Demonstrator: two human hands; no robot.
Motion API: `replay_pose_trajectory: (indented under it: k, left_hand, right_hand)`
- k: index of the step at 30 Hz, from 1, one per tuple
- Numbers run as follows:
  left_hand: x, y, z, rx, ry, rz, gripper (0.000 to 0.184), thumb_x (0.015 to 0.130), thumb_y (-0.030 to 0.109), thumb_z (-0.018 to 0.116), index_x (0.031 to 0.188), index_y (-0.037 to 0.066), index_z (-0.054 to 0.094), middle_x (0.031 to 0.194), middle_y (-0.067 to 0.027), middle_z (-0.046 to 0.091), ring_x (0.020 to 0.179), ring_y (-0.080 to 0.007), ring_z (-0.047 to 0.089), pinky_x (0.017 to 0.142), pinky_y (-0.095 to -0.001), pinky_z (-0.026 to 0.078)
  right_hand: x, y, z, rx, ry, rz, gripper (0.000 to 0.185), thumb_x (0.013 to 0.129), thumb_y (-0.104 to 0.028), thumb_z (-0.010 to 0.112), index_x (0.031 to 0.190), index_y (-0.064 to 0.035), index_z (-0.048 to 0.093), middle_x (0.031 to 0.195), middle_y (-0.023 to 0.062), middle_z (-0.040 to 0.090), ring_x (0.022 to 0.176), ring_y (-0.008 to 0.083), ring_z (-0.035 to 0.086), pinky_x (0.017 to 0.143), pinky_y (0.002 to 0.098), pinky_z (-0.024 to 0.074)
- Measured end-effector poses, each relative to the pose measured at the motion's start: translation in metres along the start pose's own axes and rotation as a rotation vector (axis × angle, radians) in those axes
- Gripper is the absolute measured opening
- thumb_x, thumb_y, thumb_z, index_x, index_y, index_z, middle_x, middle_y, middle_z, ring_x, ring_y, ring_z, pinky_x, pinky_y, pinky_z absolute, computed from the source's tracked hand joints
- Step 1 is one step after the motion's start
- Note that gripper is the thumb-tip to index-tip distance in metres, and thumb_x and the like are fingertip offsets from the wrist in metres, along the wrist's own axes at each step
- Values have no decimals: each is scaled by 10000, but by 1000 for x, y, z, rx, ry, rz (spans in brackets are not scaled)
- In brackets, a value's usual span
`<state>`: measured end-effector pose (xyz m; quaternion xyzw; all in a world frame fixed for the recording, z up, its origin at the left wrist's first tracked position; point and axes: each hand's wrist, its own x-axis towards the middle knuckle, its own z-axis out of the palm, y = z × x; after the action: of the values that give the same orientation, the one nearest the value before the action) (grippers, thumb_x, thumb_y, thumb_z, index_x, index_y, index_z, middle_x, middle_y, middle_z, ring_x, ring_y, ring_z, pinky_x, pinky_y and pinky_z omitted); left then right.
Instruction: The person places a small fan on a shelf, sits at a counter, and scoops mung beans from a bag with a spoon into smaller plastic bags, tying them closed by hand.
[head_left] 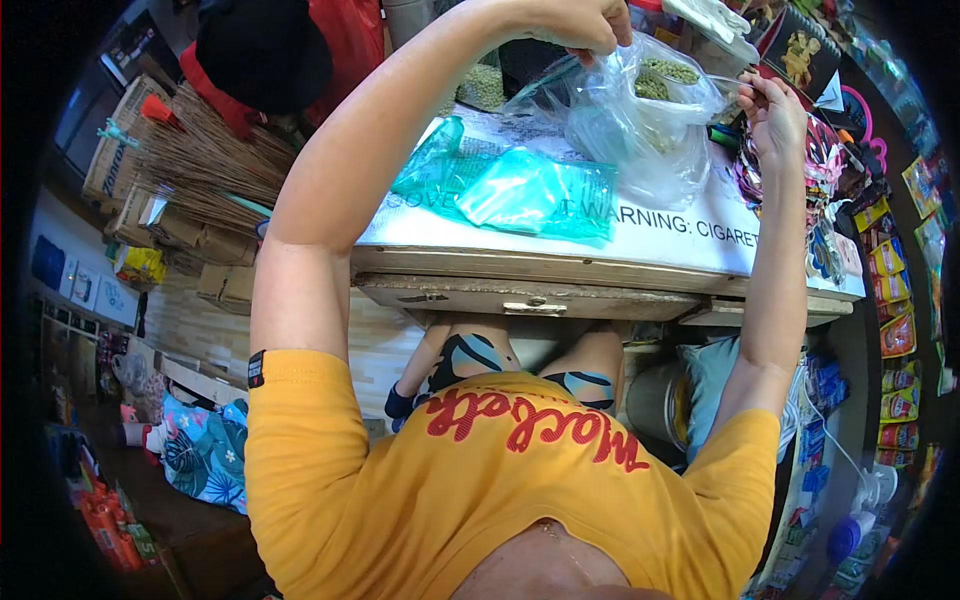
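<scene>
A clear plastic bag (pixel 640 135) stands on the table (pixel 690 228), with green beans (pixel 668 75) showing at its mouth. My left hand (pixel 597 28) is at the bag's upper left, fingers bent down and pinching its edge. At the upper right, my right hand (pixel 772 108) pinches the stretched rim of the same bag between thumb and finger. Left of the bag, teal plastic bags (pixel 530 195) lie flat on the printed table cover. Another clear bag of green beans (pixel 482 88) is behind them, near my left forearm.
A wooden drawer (pixel 520 300) runs under the table's front edge. Bundled sticks (pixel 205 150) and cardboard boxes (pixel 120 150) stand at the left. A person in a black cap (pixel 262 50) is at the upper left. Hanging packets (pixel 893 290) line the right side.
</scene>
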<state>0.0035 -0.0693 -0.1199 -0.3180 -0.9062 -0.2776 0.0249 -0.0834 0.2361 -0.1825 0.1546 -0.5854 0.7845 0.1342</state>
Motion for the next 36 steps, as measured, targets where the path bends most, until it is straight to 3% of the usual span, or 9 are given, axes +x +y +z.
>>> replay_pose_trajectory:
  k: [11, 14, 17, 18, 19, 23, 28, 30, 36]
  left_hand:
    - [6, -5, 6, -21, -52, -41, 288, 639, 66, 604, 882, -77, 657, 772, -146, 674, 683, -178, 633, 662, -300, 515]
    - [3, -15, 20, 190, 231, 343, 264, 654, 32, 550, 879, -54, 659, 746, -163, 655, 698, -209, 632, 693, -313, 507]
    - [-12, -10, 34, 29, 112, 415, 214, 666, 29, 559, 876, 27, 597, 839, -96, 640, 817, -246, 604, 709, -360, 465]
    - [-14, -10, 38, 68, 53, 442, 274, 643, -27, 507, 908, 24, 554, 995, -71, 627, 790, -140, 537, 640, -320, 436]
    - [-15, -13, 42, 117, 53, 550, 283, 632, -30, 507, 908, 22, 546, 929, -93, 614, 747, -195, 540, 628, -332, 428]
    - [-39, -18, 56, 148, 43, 406, 359, 665, -65, 494, 1016, 9, 480, 872, -157, 585, 876, -377, 585, 715, -418, 447]
    - [-64, -11, 76, 304, 134, 347, 525, 724, -85, 488, 1238, 17, 459, 1023, -188, 520, 885, -378, 578, 763, -451, 454]
    - [-68, -7, 80, 301, 85, 288, 486, 734, -85, 492, 1207, 25, 489, 1017, -176, 511, 859, -379, 581, 732, -450, 458]
    - [-67, 1, 80, 235, 71, 250, 388, 738, -91, 484, 1105, 27, 526, 1141, -157, 516, 882, -389, 587, 732, -447, 480]
  right_hand:
    - [2, -9, -5, -19, -37, 26, 100, 853, 7, 563, 924, 46, 504, 848, 165, 645, 657, 192, 642, 568, 275, 550]
    - [-11, -12, 4, -49, 1, -30, 126, 845, 18, 572, 932, 28, 481, 853, 164, 644, 650, 189, 641, 573, 274, 548]
    - [-24, -15, 14, -57, -18, -75, 134, 850, 21, 574, 939, 8, 474, 854, 160, 645, 641, 180, 641, 574, 262, 543]
    - [-30, -17, 18, -91, -92, -131, 125, 853, 23, 572, 931, 2, 477, 856, 151, 646, 651, 173, 638, 579, 259, 537]
    - [-39, -19, 23, -125, -167, -188, 117, 856, 25, 570, 924, -4, 479, 858, 142, 647, 661, 165, 635, 583, 256, 531]
    - [-82, -28, 32, -387, -360, -420, 90, 870, 54, 546, 887, -14, 489, 868, 102, 650, 715, 141, 615, 614, 246, 501]
    - [-143, -33, 24, -824, -386, -859, 172, 781, 163, 547, 814, 16, 465, 858, 164, 638, 718, 192, 599, 661, 265, 493]
    - [-156, -32, 26, -859, -412, -917, 260, 690, 211, 562, 793, 11, 431, 840, 189, 631, 700, 276, 608, 642, 285, 492]
    - [-159, -30, 23, -868, -403, -957, 299, 682, 202, 600, 775, -14, 414, 828, 204, 637, 678, 297, 608, 620, 331, 497]
